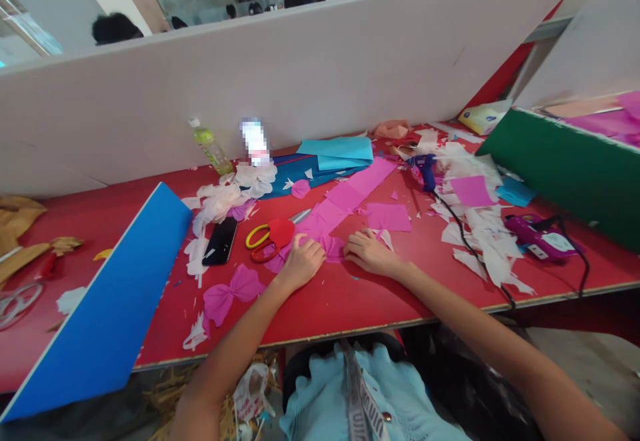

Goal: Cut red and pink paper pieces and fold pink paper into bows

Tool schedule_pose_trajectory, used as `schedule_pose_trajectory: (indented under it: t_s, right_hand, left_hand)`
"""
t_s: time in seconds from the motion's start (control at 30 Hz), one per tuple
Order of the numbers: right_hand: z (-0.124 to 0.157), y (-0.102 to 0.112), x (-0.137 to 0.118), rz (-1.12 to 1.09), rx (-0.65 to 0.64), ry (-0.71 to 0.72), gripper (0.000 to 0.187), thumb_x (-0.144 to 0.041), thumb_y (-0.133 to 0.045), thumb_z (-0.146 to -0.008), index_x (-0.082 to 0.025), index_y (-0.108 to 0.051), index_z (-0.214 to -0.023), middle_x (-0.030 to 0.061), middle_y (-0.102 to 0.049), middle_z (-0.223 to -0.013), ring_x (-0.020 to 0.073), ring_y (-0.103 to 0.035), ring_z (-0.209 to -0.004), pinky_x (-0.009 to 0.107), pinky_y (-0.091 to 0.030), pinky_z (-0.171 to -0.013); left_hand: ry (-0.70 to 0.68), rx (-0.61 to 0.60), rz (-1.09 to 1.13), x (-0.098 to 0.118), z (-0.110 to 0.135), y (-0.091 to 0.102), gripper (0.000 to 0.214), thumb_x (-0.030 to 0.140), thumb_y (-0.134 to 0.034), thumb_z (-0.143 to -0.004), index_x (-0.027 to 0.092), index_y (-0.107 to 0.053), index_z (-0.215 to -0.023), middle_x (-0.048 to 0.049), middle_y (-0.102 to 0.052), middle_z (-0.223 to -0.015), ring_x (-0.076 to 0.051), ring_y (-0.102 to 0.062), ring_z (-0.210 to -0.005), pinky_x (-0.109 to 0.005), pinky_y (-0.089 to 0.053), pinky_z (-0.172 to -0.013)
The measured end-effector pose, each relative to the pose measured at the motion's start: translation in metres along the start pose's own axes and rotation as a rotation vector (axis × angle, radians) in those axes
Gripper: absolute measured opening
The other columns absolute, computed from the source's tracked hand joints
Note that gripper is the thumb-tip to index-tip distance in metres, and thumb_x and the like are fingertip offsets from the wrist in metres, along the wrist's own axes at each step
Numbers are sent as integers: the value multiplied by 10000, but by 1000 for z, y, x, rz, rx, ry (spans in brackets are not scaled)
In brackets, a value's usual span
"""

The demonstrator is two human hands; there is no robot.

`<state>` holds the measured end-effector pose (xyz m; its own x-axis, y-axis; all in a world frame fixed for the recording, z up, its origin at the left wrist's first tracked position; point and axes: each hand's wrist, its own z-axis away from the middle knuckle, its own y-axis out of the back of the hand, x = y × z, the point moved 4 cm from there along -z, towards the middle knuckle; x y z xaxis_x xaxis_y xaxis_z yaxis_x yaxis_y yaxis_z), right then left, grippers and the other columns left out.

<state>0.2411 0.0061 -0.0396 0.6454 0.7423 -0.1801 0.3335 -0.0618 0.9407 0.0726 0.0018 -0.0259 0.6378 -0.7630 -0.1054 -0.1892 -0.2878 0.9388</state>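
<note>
My left hand [304, 258] rests on the red table with its fingers curled down on a gathered piece of pink crepe paper [334, 248]. At the other end of that piece, my right hand [371, 252] pinches it, the fingertips partly hidden. Flat pink strips [345, 194] run away from the hands toward the back. Scissors [270, 238] with red and yellow handles lie just left of my left hand. A finished-looking pink paper bow [233, 290] lies nearer the table's front edge. To the right of the strips is a pink square [387, 217].
A black phone [221, 241], white paper petals [235, 188] and a bottle [210, 148] are at left. On the right lie a glue gun [424, 172] with its cord, paper scraps [487, 228] and a purple device [543, 237]. Blue [115, 294] and green [565, 174] dividers flank the table.
</note>
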Motion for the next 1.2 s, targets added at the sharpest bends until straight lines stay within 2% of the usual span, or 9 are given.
schedule_pose_trajectory:
  t_s: [0.17,0.4,0.67,1.0,1.2]
  right_hand:
    - [0,1,1,105,9,60,261,-236,-349,-918,-148,-562,-796,62,-552,-771,171,-425,-732,329,-247,-737]
    - [0,1,2,103,13,58,256,-236,-359,-909,-146,-562,-782,65,-536,-750,176,-416,-723,320,-267,-709]
    - [-1,5,18,-179,100,-53,189,-262,-433,-877,-174,-585,-805,56,-550,-769,173,-462,-759,305,-324,-703]
    - [-6,4,4,-211,5,-19,169,-262,-458,-871,-182,-604,-842,46,-559,-802,168,-478,-800,313,-311,-751]
    - [-6,0,2,-155,-5,2,176,-218,-435,-877,-169,-566,-770,36,-545,-778,156,-465,-772,306,-295,-763]
  left_hand:
    - [-1,-1,0,0,0,0,203,223,-386,-891,167,-551,-787,-7,-595,-785,-144,-500,-797,-425,-261,-939]
    - [3,-4,-15,-1,0,-1,212,229,-376,-895,167,-552,-795,-10,-590,-784,-147,-497,-804,-429,-259,-941]
    - [-34,-12,-15,0,0,-3,231,201,-352,-899,162,-555,-798,-15,-583,-787,-146,-490,-804,-432,-252,-952]
    - [-45,-38,8,4,-2,-1,218,166,-351,-889,171,-560,-827,-14,-586,-806,-147,-490,-830,-440,-238,-969]
    - [-45,-50,-1,5,-1,-1,202,162,-364,-881,167,-558,-824,-20,-586,-809,-157,-490,-836,-452,-249,-955]
